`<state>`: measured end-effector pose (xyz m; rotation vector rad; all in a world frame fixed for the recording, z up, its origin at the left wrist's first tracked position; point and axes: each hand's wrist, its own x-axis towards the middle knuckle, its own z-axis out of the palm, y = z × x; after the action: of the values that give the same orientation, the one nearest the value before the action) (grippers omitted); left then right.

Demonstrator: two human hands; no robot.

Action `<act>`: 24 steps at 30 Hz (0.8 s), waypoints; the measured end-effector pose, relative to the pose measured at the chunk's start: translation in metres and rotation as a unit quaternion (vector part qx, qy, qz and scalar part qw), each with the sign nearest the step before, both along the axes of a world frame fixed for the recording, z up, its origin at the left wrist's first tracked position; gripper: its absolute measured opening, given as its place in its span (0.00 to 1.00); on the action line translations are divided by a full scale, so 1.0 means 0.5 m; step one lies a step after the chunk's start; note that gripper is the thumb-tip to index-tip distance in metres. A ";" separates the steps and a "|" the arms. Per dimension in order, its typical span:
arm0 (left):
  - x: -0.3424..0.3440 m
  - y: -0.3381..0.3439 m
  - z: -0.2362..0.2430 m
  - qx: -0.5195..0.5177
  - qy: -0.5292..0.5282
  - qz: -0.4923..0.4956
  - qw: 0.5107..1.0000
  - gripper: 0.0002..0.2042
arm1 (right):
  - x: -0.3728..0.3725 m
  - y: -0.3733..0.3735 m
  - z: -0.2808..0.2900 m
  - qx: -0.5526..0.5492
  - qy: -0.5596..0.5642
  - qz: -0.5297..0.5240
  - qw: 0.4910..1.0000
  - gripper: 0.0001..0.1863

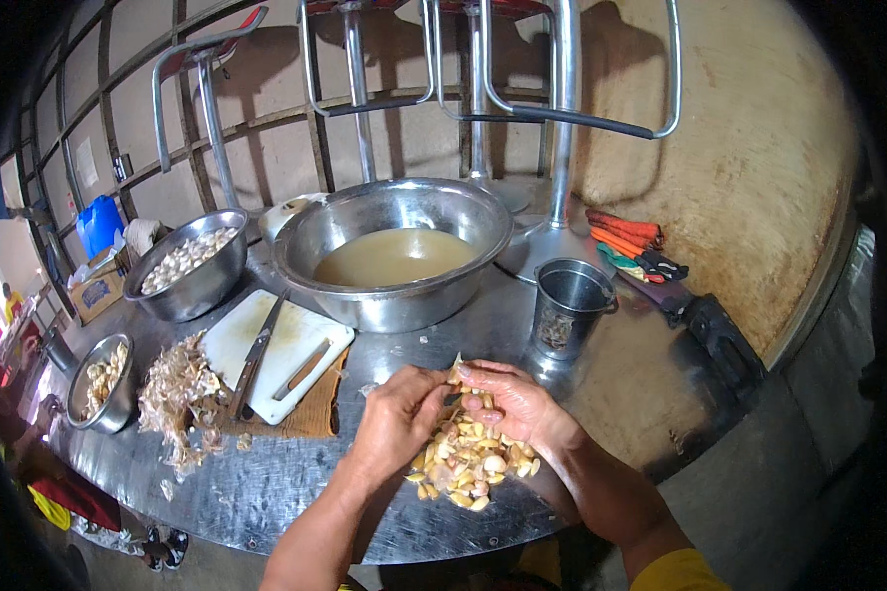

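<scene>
At the near edge of the steel table, my two hands meet over a pile of garlic cloves (473, 463). My left hand (396, 422) is closed in a pinch, its fingertips at a garlic clove (454, 371) with pale skin at its tip. Curled around the same clove from the other side is my right hand (522, 402), its thumb near the left fingers. The fingers partly hide the clove. Left of the pile, a heap of dry garlic skins (175, 394) lies beside a white cutting board (266, 345) that carries a knife (256, 360).
A large steel basin (394, 310) of cloudy liquid stands behind the board. Two steel bowls (192, 286) (113, 409) of garlic sit at the left. To the right are a metal cup (570, 305), orange-and-green gloves (631, 251) and a black-handled tool (724, 340). Upturned stools (562, 177) rise behind.
</scene>
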<state>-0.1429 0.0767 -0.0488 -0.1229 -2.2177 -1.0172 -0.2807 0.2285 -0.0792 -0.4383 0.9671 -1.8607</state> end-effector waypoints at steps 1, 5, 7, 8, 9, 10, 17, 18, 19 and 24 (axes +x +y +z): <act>-0.001 0.008 -0.003 -0.009 0.014 -0.006 1.000 0.09 | 0.002 0.001 0.003 0.005 -0.002 -0.002 1.000 0.09; 0.004 0.019 -0.008 -0.039 -0.011 0.019 0.999 0.10 | 0.018 0.000 0.019 0.022 -0.015 -0.005 1.000 0.11; 0.004 0.017 -0.014 -0.054 -0.017 0.026 0.998 0.12 | 0.021 -0.002 0.016 0.029 -0.028 -0.009 0.999 0.10; 0.006 0.016 -0.012 -0.070 -0.021 0.024 0.997 0.12 | 0.022 -0.003 0.015 0.030 -0.030 -0.007 0.999 0.10; 0.010 0.014 -0.007 -0.086 -0.024 0.022 0.996 0.13 | 0.022 -0.003 0.014 0.032 -0.032 -0.005 0.999 0.10; 0.012 0.012 -0.005 -0.102 -0.027 0.020 0.994 0.14 | 0.022 -0.004 0.014 0.033 -0.034 -0.004 0.999 0.10; 0.006 0.001 -0.018 -0.104 -0.033 0.034 0.993 0.08 | 0.021 -0.001 0.013 0.034 -0.018 0.029 0.999 0.08; 0.003 -0.002 -0.019 -0.073 -0.027 0.045 0.996 0.07 | 0.020 0.002 0.016 0.028 -0.003 0.039 0.999 0.09; -0.001 -0.007 -0.022 -0.043 -0.021 0.056 0.997 0.06 | 0.021 0.002 0.019 0.022 0.011 0.050 0.998 0.10; -0.014 -0.064 -0.031 0.074 -0.014 0.125 0.989 0.05 | 0.029 0.006 0.040 0.000 0.048 0.059 0.997 0.12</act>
<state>-0.1501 0.0449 -0.0640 0.2312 -2.1096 -1.0438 -0.2665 0.2314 -0.0595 -0.5774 0.9844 -1.7469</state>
